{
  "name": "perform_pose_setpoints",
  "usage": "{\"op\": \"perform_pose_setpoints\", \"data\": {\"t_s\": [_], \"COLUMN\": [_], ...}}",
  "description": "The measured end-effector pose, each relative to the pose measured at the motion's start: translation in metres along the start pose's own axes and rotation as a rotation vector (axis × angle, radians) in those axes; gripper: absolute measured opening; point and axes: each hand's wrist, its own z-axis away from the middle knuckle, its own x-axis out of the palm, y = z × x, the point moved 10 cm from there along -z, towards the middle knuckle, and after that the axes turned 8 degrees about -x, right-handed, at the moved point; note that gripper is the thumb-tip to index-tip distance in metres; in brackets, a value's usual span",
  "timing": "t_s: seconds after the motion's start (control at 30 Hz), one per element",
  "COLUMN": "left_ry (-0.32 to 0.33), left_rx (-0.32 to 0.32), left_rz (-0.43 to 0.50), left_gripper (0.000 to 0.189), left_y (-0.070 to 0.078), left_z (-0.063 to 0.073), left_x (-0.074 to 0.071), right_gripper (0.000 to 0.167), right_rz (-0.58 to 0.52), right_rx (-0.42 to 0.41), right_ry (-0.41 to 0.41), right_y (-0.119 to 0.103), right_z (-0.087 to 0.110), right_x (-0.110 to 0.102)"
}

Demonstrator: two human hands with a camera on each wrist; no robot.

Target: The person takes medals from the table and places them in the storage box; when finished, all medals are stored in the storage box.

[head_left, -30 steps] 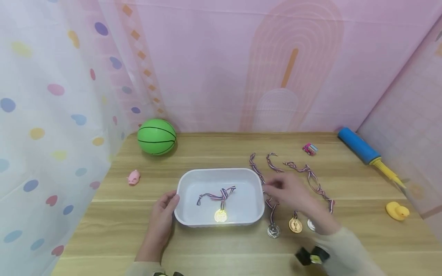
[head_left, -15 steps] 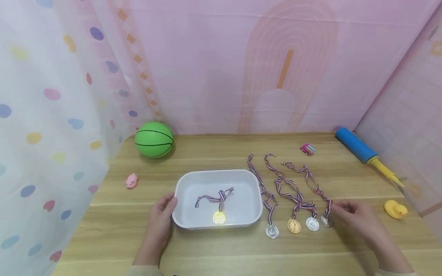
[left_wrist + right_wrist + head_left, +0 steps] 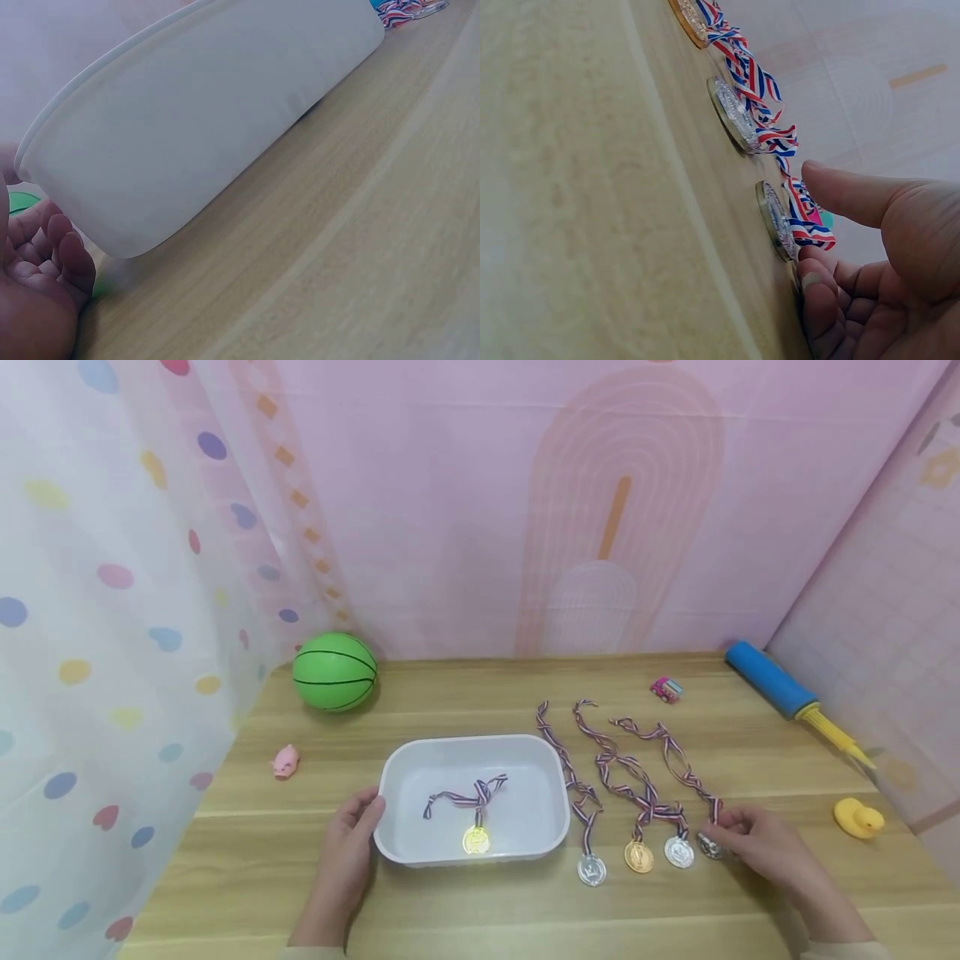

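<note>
In the head view my left hand [image 3: 347, 852] holds the left end of a white plastic tub [image 3: 405, 756], thumb at its rim. Its fingers curl by the tub's wall in the left wrist view. A gold medal [image 3: 476, 839] with a striped ribbon lies inside. To the right of the tub lie a silver medal [image 3: 591, 870], another gold medal [image 3: 639, 857] and a second silver medal [image 3: 678, 852]. My right hand [image 3: 761, 847] is at the rightmost silver medal [image 3: 776, 217]. Thumb and fingers stand apart around its ribbon; the fingers partly hide a dark edge there.
A green ball [image 3: 334, 672] and a pink toy pig [image 3: 286, 762] are on the left. At the back right are a small pink toy vehicle [image 3: 666, 689] and a blue and yellow hand pump [image 3: 780, 685]. A yellow rubber duck [image 3: 858, 819] sits right of my right hand.
My right hand has moved from beside the tub's right end across to the rightmost medal. Its thumb now reaches over that medal's ribbon. My left hand stays at the tub.
</note>
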Motion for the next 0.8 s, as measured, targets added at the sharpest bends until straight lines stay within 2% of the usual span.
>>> {"op": "perform_pose_setpoints", "data": {"t_s": [0.17, 0.37, 0.8], "left_ry": [-0.003, -0.016, 0.0], "left_rx": [-0.002, -0.001, 0.01], "left_rz": [-0.022, -0.022, -0.013], "left_gripper": [0.052, 0.055, 0.053], "left_y": [0.0004, 0.0001, -0.0015], "left_z": [-0.0016, -0.0025, -0.0016], "left_x": [-0.0002, 0.0005, -0.0009], "right_gripper": [0.042, 0.045, 0.038], "right_rz": [0.08, 0.14, 0.123], "right_rx": [-0.02, -0.036, -0.037], "right_ry": [-0.001, 0.004, -0.01], "right_y": [-0.0027, -0.0021, -0.0028], "right_z": [-0.0011, -0.0032, -0.0077], "right_x": [0.0003, 0.0, -0.0023]}}
